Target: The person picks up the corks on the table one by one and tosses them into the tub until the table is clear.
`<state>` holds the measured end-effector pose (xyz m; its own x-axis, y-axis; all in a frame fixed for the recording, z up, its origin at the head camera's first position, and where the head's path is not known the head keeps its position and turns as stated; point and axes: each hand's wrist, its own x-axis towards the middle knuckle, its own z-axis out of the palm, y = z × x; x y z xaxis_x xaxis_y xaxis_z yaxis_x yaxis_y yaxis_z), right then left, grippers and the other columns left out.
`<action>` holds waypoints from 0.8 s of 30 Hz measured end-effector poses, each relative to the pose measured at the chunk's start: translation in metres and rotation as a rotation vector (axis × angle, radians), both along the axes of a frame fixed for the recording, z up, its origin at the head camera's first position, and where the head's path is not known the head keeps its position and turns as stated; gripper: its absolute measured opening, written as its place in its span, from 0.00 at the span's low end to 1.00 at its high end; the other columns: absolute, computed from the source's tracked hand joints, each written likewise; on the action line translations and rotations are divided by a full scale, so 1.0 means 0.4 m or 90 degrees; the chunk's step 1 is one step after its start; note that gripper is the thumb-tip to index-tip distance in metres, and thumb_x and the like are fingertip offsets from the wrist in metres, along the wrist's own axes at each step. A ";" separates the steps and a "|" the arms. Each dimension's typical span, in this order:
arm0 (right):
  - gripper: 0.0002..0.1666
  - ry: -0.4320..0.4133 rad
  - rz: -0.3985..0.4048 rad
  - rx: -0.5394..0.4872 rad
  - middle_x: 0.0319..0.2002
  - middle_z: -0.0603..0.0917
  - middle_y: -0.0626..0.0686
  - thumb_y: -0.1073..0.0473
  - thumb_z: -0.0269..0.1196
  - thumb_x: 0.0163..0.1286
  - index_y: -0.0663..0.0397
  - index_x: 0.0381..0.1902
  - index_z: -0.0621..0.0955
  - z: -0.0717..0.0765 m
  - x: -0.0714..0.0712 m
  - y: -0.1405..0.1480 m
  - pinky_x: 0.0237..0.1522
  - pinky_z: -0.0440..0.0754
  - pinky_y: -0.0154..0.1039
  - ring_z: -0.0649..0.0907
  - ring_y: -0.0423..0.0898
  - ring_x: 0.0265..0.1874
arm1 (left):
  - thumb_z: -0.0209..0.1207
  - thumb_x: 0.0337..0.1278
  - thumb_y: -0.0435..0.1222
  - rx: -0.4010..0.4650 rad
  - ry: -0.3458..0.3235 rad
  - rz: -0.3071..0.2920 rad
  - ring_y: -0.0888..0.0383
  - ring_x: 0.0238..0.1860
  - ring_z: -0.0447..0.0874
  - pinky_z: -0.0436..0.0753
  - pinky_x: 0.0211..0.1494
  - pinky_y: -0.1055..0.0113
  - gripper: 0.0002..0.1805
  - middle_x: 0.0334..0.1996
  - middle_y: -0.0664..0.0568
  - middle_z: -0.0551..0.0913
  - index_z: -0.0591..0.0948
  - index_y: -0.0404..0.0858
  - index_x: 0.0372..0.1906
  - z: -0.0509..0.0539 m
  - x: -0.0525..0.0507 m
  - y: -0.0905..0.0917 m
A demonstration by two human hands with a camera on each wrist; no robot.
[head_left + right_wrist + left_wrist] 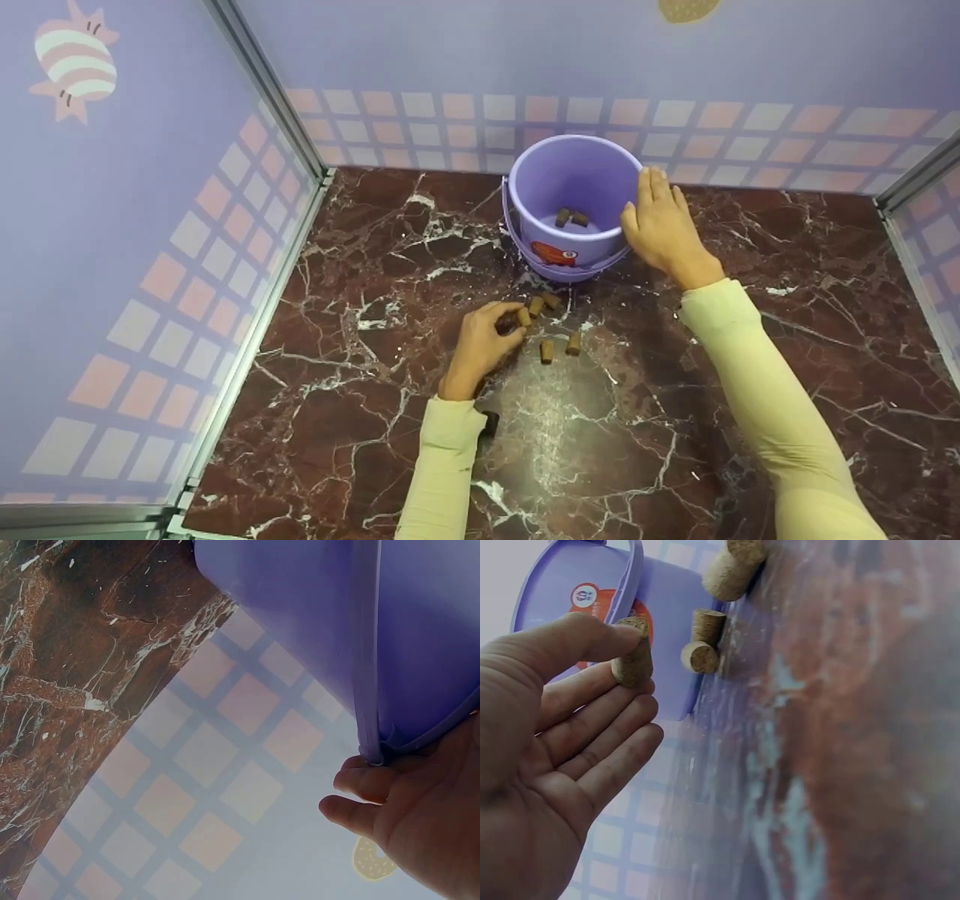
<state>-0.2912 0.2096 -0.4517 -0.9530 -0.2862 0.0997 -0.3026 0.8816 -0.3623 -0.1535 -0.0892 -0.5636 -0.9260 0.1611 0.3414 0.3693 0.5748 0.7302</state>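
Pinching one small brown cork [634, 664] between the thumb and first finger of the left hand [480, 343], with the other fingers stretched out and a bit bent. Holding it in front of the purple bucket [622, 244], right beside two loose corks [536, 307] on the dark red table [330, 450]. Can see two more corks [546, 351] on the table, apart from each other and further from the bucket. Can spot another two corks [579, 219] down inside, on the bottom of the bucket. Touching the bucket's rim with the right hand [664, 229], fingers nearly straight and thumb out to the side. Cannot tell about any squeeze there. Can also see a red sticker [551, 253] on the bucket's front, a handle [367, 637] hanging down, pale yellow sleeves [757, 390], and pink and white squares [457, 106] along the wall.
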 end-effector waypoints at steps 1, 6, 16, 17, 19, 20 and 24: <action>0.43 0.000 0.001 0.000 0.82 0.45 0.76 0.49 0.36 0.84 0.78 0.81 0.45 0.000 0.000 0.000 0.84 0.37 0.59 0.45 0.68 0.83 | 0.75 0.53 0.27 0.002 0.004 0.000 0.44 0.51 0.90 0.87 0.59 0.55 0.19 0.48 0.41 0.90 0.89 0.31 0.52 0.004 -0.001 -0.001; 0.43 -0.003 0.002 0.003 0.82 0.44 0.76 0.49 0.36 0.84 0.78 0.81 0.45 -0.002 -0.001 0.002 0.83 0.37 0.59 0.44 0.67 0.83 | 0.74 0.54 0.27 0.015 0.010 0.000 0.45 0.52 0.90 0.87 0.60 0.55 0.20 0.50 0.42 0.90 0.89 0.32 0.54 0.023 -0.008 -0.003; 0.43 0.003 0.003 0.001 0.82 0.45 0.76 0.50 0.36 0.84 0.79 0.81 0.45 -0.001 -0.002 0.002 0.83 0.38 0.60 0.44 0.68 0.83 | 0.75 0.54 0.27 0.038 0.029 -0.005 0.44 0.51 0.90 0.87 0.58 0.55 0.20 0.50 0.42 0.90 0.89 0.32 0.53 0.053 -0.023 -0.009; 0.43 0.002 0.002 0.002 0.82 0.45 0.76 0.50 0.36 0.84 0.79 0.81 0.45 -0.001 -0.002 0.002 0.83 0.38 0.60 0.44 0.68 0.83 | 0.76 0.54 0.27 0.038 0.033 -0.005 0.45 0.51 0.90 0.87 0.58 0.55 0.20 0.50 0.42 0.90 0.89 0.32 0.53 0.056 -0.023 -0.009; 0.43 0.002 0.002 0.005 0.82 0.45 0.76 0.50 0.36 0.84 0.79 0.81 0.45 -0.002 -0.003 0.002 0.83 0.38 0.60 0.45 0.68 0.83 | 0.76 0.53 0.27 0.039 0.042 -0.006 0.46 0.51 0.90 0.87 0.59 0.56 0.20 0.50 0.43 0.90 0.89 0.32 0.53 0.061 -0.025 -0.011; 0.43 0.002 0.001 0.006 0.82 0.45 0.76 0.49 0.36 0.84 0.78 0.81 0.45 -0.003 -0.003 0.002 0.83 0.38 0.60 0.45 0.68 0.83 | 0.76 0.53 0.27 0.042 0.047 -0.007 0.46 0.51 0.90 0.87 0.60 0.57 0.20 0.49 0.43 0.90 0.89 0.32 0.53 0.064 -0.025 -0.011; 0.43 0.003 0.000 0.007 0.82 0.45 0.76 0.49 0.36 0.84 0.78 0.81 0.45 -0.003 -0.002 0.001 0.83 0.38 0.60 0.44 0.67 0.83 | 0.75 0.53 0.26 0.050 0.066 -0.006 0.45 0.50 0.90 0.86 0.60 0.58 0.19 0.49 0.43 0.90 0.89 0.31 0.52 0.076 -0.031 -0.014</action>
